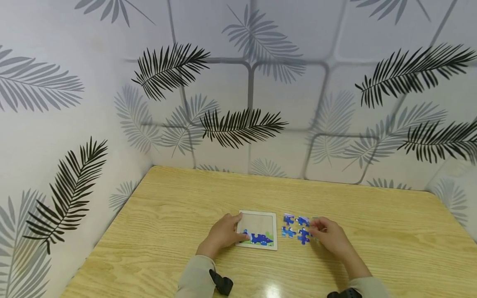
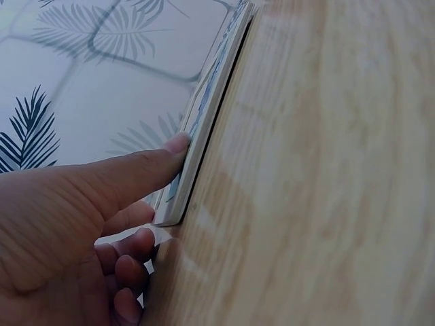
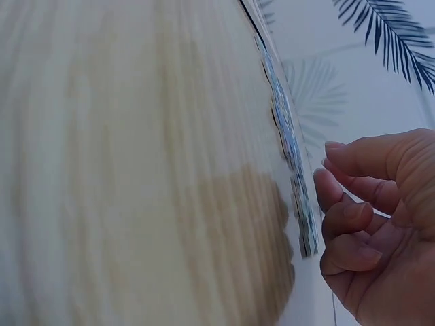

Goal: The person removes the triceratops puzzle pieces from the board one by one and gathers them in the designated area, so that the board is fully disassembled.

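Observation:
A square puzzle board (image 1: 258,212) with a pale rim lies on the table, its lower part filled with blue and green pieces. My left hand (image 1: 223,231) holds its left side, with the thumb over the rim onto the lower pieces and a finger at the upper corner. In the left wrist view, the thumb (image 2: 146,170) presses on the board's edge (image 2: 197,153). Right of the board lie several loose blue jigsaw pieces (image 1: 288,232). My right hand (image 1: 329,236) hovers at their right side, fingers loosely bent, partly hiding a greenish piece. In the right wrist view nothing shows between its fingertips.
The wooden table (image 1: 167,207) runs back to a wall (image 1: 279,153) with a leaf pattern. Another leaf-patterned wall stands along its left side. Dark straps with small devices (image 1: 222,284) sit on both wrists.

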The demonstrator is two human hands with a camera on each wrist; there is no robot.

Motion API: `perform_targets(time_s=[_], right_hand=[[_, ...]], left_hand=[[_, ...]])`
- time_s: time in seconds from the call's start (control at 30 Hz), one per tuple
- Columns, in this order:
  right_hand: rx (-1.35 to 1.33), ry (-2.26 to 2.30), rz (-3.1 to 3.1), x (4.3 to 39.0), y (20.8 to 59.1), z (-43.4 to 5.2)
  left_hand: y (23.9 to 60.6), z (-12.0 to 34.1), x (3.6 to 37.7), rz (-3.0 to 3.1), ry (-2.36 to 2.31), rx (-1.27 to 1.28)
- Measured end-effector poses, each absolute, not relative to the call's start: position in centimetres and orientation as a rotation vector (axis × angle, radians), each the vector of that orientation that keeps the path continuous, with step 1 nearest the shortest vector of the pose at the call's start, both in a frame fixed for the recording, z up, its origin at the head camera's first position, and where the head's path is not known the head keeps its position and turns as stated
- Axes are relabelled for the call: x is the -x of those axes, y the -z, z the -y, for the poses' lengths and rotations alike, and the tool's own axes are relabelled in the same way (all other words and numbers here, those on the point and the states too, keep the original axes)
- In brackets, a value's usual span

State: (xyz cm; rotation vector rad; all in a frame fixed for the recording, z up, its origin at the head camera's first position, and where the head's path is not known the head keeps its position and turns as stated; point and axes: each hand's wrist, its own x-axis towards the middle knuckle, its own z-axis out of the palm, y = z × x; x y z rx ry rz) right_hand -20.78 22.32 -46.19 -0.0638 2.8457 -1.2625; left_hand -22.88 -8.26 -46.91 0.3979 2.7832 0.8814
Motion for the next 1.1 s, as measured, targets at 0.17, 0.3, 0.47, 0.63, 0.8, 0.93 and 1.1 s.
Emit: perform_targets(time_s=[0.17,0.3,0.47,0.63,0.8,0.93,1.1], right_hand=[[0.124,1.263,-2.829,20.9,45.9,-20.3],[0.216,1.292,-2.801,21.1,45.8,-18.4],[0.355,1.279,-2.777,21.3,45.7,-15.7],[0.448,1.267,-2.733,21.6,45.5,-12.9],[0.53,1.241,-2.677,21.6,45.3,-10.7],[0.61,1.205,-2.643,21.5,45.3,-9.3],[0.655,1.177,-2.612,21.2,45.7,-8.4]], left_hand=[[46.7,8.2,22.9,-2.784,-0.873,-0.407],[46.5,8.2,22.9,-2.753,-0.869,-0.4],[46.1,8.2,23.0,-2.706,-0.87,-0.37],[46.0,8.3,22.9,-2.704,-0.853,-0.368],[46.1,8.5,22.9,-2.721,-0.834,-0.399],[46.1,8.5,22.9,-2.719,-0.85,-0.419],[46.1,8.5,22.8,-2.714,-0.847,-0.431]])
